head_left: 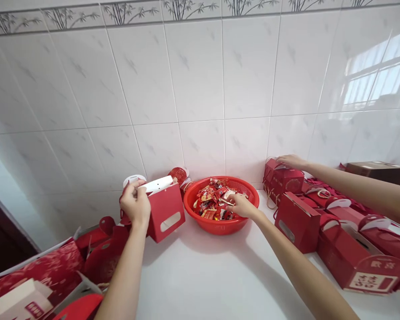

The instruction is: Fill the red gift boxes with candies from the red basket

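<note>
My left hand (135, 205) is closed on the upper edge of a red gift box (165, 212). The box is lifted and tilted, its white inner flap (158, 183) raised and an oval window in its side. My right hand (242, 206) reaches into a red plastic basket (220, 227) full of wrapped sweets (208, 199). Its fingertips are pinched at a small pale-and-red candy packet (227, 195) on top of the pile. The far side of that grip is partly hidden.
Another person's hand (291, 161) rests on a red box (282, 181) at the right. Several red gift boxes (356, 258) crowd the table's right side, with a brown carton (378, 171) behind. More red boxes (43, 271) and a white box (20, 302) stand at lower left. A tiled wall (200, 89) rises behind.
</note>
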### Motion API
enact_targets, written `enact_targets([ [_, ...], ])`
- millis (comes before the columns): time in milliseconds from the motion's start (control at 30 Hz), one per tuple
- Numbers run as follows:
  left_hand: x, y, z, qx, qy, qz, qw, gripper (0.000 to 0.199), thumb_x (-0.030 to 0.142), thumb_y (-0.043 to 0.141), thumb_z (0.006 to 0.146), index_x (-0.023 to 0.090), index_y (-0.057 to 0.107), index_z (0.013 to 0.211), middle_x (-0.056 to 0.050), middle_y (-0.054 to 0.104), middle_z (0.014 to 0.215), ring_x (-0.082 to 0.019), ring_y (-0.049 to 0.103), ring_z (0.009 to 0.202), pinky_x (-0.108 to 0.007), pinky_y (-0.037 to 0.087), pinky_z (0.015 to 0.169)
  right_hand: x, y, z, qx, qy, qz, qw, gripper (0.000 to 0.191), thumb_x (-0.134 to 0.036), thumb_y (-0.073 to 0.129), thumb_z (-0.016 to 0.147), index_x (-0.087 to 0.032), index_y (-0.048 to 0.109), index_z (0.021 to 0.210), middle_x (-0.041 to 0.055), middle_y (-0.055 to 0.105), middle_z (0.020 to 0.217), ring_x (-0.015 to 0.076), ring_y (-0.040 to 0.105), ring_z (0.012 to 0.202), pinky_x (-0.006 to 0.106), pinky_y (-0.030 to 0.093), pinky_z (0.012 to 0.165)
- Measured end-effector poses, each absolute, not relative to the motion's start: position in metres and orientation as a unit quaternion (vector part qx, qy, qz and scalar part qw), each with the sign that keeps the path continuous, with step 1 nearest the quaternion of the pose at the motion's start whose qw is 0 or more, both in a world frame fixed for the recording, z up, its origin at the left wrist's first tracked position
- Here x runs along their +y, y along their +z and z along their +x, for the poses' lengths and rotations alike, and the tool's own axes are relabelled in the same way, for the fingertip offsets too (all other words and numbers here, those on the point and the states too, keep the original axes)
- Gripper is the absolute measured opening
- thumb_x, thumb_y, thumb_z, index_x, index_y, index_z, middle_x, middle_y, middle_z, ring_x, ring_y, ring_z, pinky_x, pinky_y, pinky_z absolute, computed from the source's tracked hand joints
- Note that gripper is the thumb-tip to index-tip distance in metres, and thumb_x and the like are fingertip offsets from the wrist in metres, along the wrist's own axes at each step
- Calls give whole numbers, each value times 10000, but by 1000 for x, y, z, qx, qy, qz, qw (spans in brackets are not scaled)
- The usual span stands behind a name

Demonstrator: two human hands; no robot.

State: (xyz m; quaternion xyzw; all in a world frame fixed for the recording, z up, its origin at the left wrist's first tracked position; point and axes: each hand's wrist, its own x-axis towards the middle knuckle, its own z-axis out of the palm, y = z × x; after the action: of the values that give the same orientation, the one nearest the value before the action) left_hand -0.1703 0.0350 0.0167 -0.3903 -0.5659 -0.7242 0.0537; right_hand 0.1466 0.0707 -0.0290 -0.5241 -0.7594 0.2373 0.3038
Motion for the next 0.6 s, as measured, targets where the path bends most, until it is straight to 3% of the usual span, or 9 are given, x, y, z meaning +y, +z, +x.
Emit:
enact_targets([
  [100, 16, 38, -161, -508, -762, -401, 8, 206, 283, 532, 650, 199, 674, 773, -25, 698, 821, -204, 639, 780, -287, 525, 695, 87, -33, 141, -747, 279, -546, 256, 257, -202, 818, 583, -208, 561, 595, -20, 589, 558, 177, 568, 580, 274, 402, 565],
  [200, 1, 49, -140, -473, -721, -499, -86, 205, 318, 590, 637, 203, 696, 769, -16, 689, 791, -193, 613, 739, -277, 513, 652, 97, -39, 135, -734, 316, -551, 239, 346, -107, 828, 471, -212, 500, 500, -48, 511, 460, 159, 523, 517, 275, 389, 541],
  [333, -8, 43, -106, -415, -608, -643, -210, 272, 344, 661, 679, 205, 751, 894, -9, 658, 724, -182, 606, 695, -278, 517, 633, 99, -44, 134, -711, 360, -526, 297, 347, -31, 748, 464, -205, 448, 457, -64, 440, 428, 129, 476, 498, 265, 367, 528],
  [433, -8, 28, -82, -388, -483, -721, -310, 371, 363, 685, 745, 205, 764, 1071, -1, 644, 687, -159, 586, 626, -272, 509, 594, 96, -43, 138, -679, 398, -477, 392, 291, -140, 723, 580, -203, 448, 509, -56, 466, 494, 118, 484, 527, 254, 397, 538],
  [600, -3, 7, -58, -369, -353, -782, -357, 341, 360, 663, 834, 215, 770, 1124, -70, 766, 915, -208, 673, 803, -315, 545, 749, 91, -38, 145, -587, 484, -376, 529, 359, -482, 732, 695, -220, 486, 693, -3, 621, 724, 177, 646, 677, 322, 548, 633],
])
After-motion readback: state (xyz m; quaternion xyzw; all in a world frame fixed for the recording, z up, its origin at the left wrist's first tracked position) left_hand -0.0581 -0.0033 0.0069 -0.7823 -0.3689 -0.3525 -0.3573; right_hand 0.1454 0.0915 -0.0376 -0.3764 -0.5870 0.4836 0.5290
